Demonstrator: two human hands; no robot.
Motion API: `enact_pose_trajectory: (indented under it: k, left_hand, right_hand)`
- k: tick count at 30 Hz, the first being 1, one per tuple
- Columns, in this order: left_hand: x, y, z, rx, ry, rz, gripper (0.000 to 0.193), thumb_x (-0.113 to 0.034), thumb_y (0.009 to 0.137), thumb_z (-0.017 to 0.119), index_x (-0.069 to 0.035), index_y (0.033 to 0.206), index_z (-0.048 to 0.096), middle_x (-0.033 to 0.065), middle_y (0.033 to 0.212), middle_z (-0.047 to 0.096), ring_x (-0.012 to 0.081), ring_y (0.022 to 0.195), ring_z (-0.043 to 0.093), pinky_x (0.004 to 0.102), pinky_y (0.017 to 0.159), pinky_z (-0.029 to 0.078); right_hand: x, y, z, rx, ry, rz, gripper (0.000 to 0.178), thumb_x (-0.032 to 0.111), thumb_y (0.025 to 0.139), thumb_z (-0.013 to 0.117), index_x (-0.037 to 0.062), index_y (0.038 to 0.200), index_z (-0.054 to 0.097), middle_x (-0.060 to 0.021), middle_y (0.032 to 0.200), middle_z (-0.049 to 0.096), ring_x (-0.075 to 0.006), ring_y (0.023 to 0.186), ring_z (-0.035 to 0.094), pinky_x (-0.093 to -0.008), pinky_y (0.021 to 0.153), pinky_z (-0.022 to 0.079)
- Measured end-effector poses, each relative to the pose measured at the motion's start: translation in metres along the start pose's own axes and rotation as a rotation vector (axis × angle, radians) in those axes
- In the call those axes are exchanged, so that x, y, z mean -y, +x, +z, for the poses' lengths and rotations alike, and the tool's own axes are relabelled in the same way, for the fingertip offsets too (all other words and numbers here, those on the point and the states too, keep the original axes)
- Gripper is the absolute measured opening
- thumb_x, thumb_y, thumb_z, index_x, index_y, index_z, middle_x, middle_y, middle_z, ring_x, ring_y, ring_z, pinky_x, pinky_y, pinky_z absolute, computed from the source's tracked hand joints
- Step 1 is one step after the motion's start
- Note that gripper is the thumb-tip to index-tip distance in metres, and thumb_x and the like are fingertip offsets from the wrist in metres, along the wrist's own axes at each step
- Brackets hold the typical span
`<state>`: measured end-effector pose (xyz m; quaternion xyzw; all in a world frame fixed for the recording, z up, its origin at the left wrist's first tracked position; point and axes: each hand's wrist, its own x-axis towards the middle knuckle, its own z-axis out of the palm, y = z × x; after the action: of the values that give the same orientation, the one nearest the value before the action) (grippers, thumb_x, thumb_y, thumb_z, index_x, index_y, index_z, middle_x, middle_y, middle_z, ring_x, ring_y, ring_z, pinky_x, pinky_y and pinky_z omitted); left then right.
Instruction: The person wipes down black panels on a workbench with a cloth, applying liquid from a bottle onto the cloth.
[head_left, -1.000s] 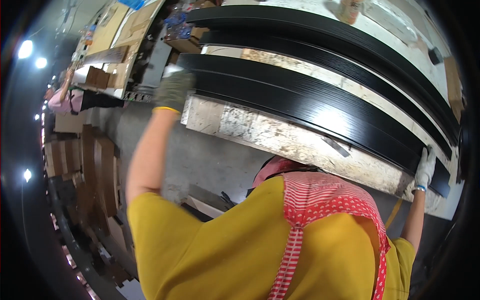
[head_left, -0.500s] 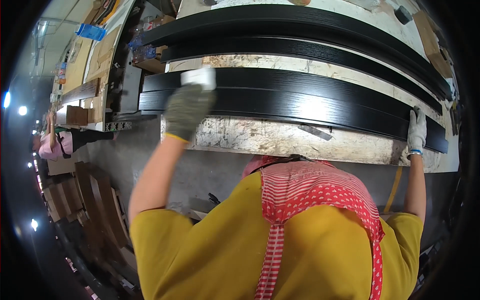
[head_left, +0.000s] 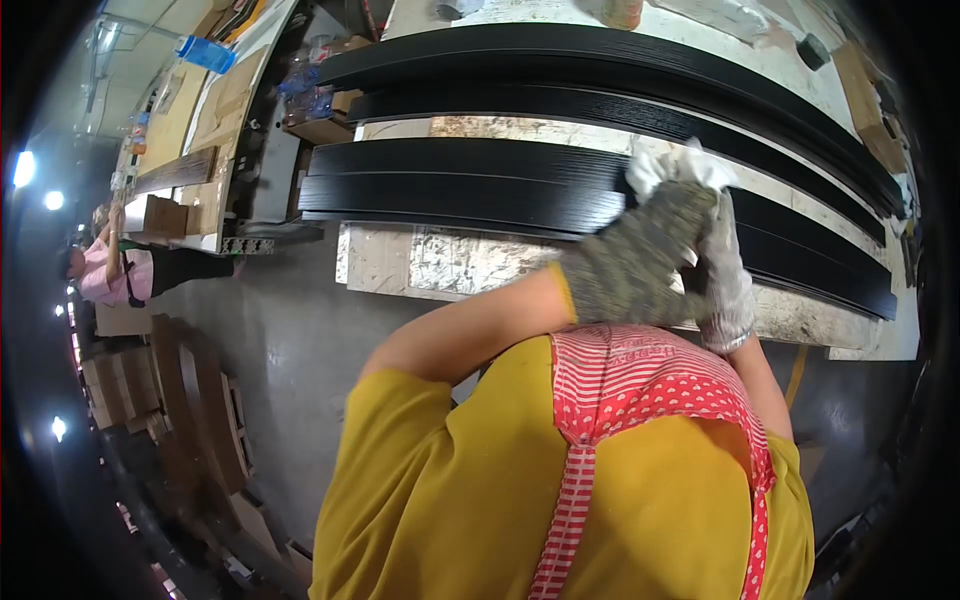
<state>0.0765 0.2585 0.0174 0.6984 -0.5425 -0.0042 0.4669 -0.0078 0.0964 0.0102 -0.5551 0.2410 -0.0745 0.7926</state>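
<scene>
A crumpled white cloth (head_left: pixel 680 168) is bunched over the nearest pair of black wood-grain boards (head_left: pixel 450 185), right of their middle. My left hand (head_left: pixel 650 250), in a dark green-grey knit glove, is closed on the cloth from below. Close against it on the right is my right hand (head_left: pixel 725 275), in a pale grey glove, its fingers pointing up to the cloth's lower right edge and closed on it. Part of the right hand's grip is hidden by the left glove. The boards lie side by side, lengthwise across the worktable.
Two more black boards lie behind, a narrow one (head_left: pixel 520 105) and a farther one (head_left: pixel 560 50), on the stained white worktable (head_left: pixel 440 265). A dark round object (head_left: pixel 813 50) and cardboard (head_left: pixel 865 105) sit far right. At left a person in pink (head_left: pixel 110 265) stands by another bench.
My left hand has swept the cloth from the boards' left part to right of middle. My right hand has left the boards' right end and come in to the cloth.
</scene>
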Motion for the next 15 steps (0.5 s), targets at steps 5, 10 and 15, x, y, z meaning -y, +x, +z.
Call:
enact_pose_trajectory:
  k: [5, 10, 15]
  left_hand:
    - [0.059, -0.043, -0.141, -0.334, 0.503, -0.378, 0.039, -0.019, 0.087, 0.067, -0.005, 0.122, 0.058, 0.0131, 0.12, 0.062, 0.027, 0.108, 0.061, 0.0367, 0.094, 0.05]
    - [0.122, -0.097, -0.163, 0.064, 0.992, -0.46, 0.032, -0.019, 0.09, 0.06, -0.008, 0.119, 0.063, 0.0152, 0.125, 0.059, 0.0322, 0.117, 0.055, 0.0429, 0.102, 0.043]
    - [0.132, -0.102, -0.153, 0.218, 0.964, -0.393, 0.036, -0.024, 0.096, 0.05, -0.004, 0.124, 0.059, 0.0187, 0.132, 0.056, 0.0371, 0.123, 0.051, 0.0423, 0.105, 0.039]
  right_hand:
    - [0.047, 0.018, 0.005, 0.106, -0.433, -0.29, 0.044, 0.019, 0.097, 0.058, -0.0008, 0.135, 0.046, -0.0121, 0.112, 0.061, -0.0163, 0.104, 0.062, -0.0253, 0.086, 0.053]
    - [0.011, 0.037, 0.133, 0.73, -1.144, -0.854, 0.016, 0.016, 0.081, 0.061, 0.0085, 0.093, 0.069, -0.0159, 0.106, 0.062, -0.0325, 0.102, 0.059, -0.0441, 0.088, 0.048]
    - [-0.024, 0.045, 0.12, 0.506, -1.155, -1.088, 0.013, 0.02, 0.071, 0.063, 0.0094, 0.074, 0.069, -0.0132, 0.087, 0.063, -0.0291, 0.09, 0.063, -0.0422, 0.09, 0.048]
